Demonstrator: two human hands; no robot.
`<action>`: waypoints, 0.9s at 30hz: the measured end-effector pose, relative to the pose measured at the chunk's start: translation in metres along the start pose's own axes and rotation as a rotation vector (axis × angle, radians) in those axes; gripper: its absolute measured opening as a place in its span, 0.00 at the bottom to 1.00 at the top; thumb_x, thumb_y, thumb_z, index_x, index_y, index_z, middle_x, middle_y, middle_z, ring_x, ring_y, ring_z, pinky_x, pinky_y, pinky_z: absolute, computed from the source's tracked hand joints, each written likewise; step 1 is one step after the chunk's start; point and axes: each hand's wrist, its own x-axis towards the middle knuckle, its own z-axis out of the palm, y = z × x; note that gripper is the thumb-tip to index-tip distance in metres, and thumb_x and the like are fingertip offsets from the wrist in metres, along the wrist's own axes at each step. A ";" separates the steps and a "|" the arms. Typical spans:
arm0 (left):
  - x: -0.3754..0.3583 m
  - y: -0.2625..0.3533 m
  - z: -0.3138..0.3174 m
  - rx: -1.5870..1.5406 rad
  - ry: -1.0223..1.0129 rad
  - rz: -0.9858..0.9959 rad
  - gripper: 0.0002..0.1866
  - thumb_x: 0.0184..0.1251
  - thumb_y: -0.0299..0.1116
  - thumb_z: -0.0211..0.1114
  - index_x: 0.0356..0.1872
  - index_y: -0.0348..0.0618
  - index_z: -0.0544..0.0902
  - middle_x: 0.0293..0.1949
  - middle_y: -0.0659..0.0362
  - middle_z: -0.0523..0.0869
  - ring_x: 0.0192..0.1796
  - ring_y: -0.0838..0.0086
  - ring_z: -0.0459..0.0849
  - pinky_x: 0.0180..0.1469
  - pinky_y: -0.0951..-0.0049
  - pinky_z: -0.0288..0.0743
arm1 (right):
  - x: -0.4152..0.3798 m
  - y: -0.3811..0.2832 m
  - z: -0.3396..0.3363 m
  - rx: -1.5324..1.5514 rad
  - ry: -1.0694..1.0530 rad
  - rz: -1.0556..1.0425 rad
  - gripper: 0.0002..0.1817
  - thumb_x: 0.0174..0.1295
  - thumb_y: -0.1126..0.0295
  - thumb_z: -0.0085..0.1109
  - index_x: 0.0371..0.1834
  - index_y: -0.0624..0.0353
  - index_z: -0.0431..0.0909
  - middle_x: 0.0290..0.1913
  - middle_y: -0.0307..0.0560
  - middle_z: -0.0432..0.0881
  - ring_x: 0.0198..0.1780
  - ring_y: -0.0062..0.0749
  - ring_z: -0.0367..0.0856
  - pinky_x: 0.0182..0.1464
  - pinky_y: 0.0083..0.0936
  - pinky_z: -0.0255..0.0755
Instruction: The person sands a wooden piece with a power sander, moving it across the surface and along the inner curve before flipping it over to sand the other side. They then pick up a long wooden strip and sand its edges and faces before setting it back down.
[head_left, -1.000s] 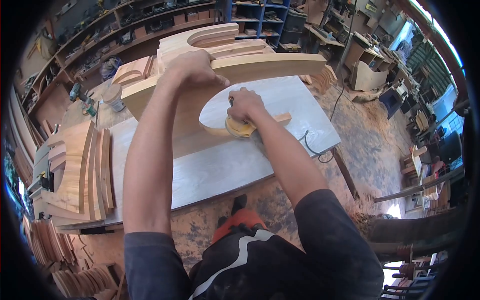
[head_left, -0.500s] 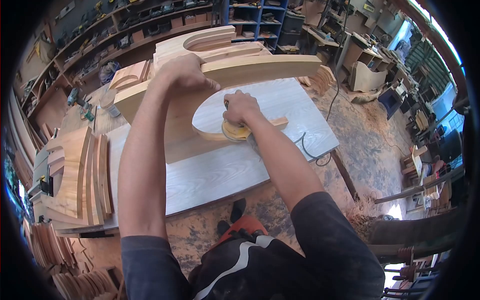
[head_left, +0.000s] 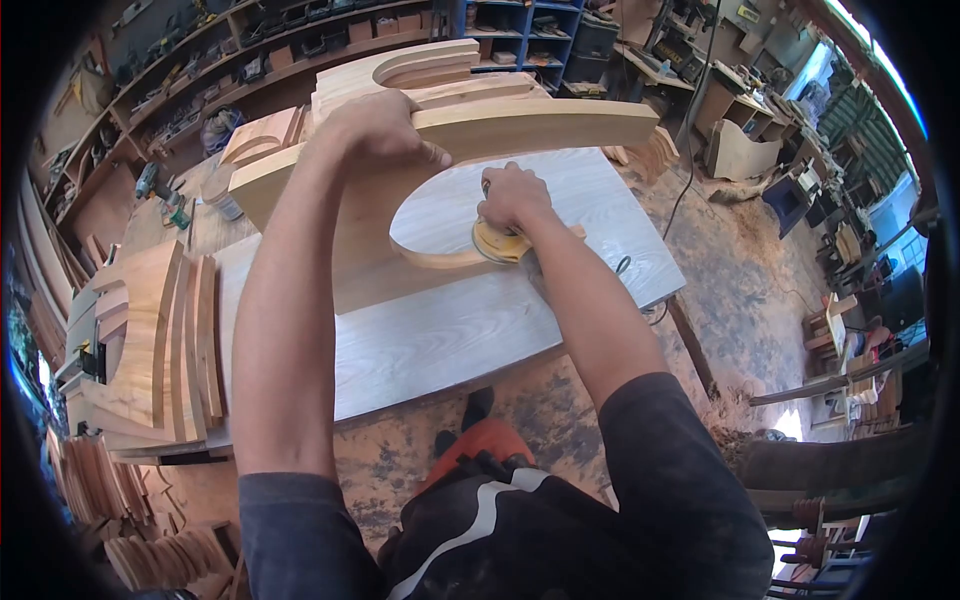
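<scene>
"Head view: what's changing?"
"The yellow sander (head_left: pixel 500 243) is shifting toward the slim end of the curved wooden piece (head_left: pixel 372 245), working farther along it."
"And the fingers?"
"The right hand's (head_left: pixel 515 197) are wrapping the sander's top; the left hand's (head_left: pixel 375 127) are gripping the upper edge. The piece is resting on the desk (head_left: pixel 440 355)."

Left hand (head_left: pixel 385 128) is gripping, palm down, thumb pointing right; left forearm is running nearly straight up from the dark sleeve. Right hand (head_left: pixel 515 198) is curling closed, lower and right of the left, its forearm slanting up and leftward.
</scene>
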 end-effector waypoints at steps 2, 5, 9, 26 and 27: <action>0.000 0.001 -0.001 0.017 0.007 0.008 0.36 0.51 0.53 0.86 0.60 0.43 0.94 0.52 0.44 0.96 0.56 0.55 0.94 0.63 0.60 0.82 | 0.000 0.002 -0.001 -0.006 0.005 0.007 0.26 0.63 0.57 0.69 0.67 0.43 0.85 0.69 0.53 0.81 0.71 0.55 0.82 0.73 0.47 0.78; 0.002 -0.001 0.001 0.016 0.022 0.007 0.42 0.47 0.63 0.89 0.58 0.42 0.94 0.57 0.47 0.95 0.60 0.53 0.93 0.65 0.57 0.84 | -0.008 -0.009 -0.008 0.013 -0.062 -0.003 0.28 0.65 0.59 0.68 0.70 0.43 0.84 0.74 0.54 0.78 0.74 0.55 0.79 0.75 0.46 0.76; 0.012 -0.007 -0.001 0.006 -0.015 0.050 0.44 0.46 0.64 0.89 0.58 0.40 0.94 0.56 0.45 0.95 0.59 0.52 0.93 0.66 0.57 0.84 | -0.004 -0.021 -0.001 0.018 -0.036 -0.034 0.27 0.64 0.58 0.68 0.69 0.43 0.84 0.73 0.53 0.78 0.74 0.54 0.79 0.75 0.47 0.76; 0.014 -0.008 -0.001 0.037 -0.017 -0.003 0.38 0.49 0.57 0.87 0.59 0.45 0.94 0.53 0.46 0.96 0.58 0.54 0.93 0.64 0.59 0.81 | 0.000 0.005 -0.013 -0.016 -0.038 0.009 0.25 0.65 0.58 0.67 0.66 0.44 0.85 0.73 0.53 0.80 0.72 0.55 0.82 0.73 0.47 0.77; 0.016 -0.009 -0.001 0.047 -0.012 -0.011 0.38 0.49 0.57 0.88 0.60 0.45 0.94 0.53 0.46 0.96 0.58 0.54 0.93 0.64 0.59 0.81 | 0.001 0.005 -0.012 -0.013 -0.035 0.015 0.25 0.65 0.58 0.67 0.66 0.44 0.85 0.73 0.53 0.80 0.72 0.55 0.82 0.73 0.47 0.77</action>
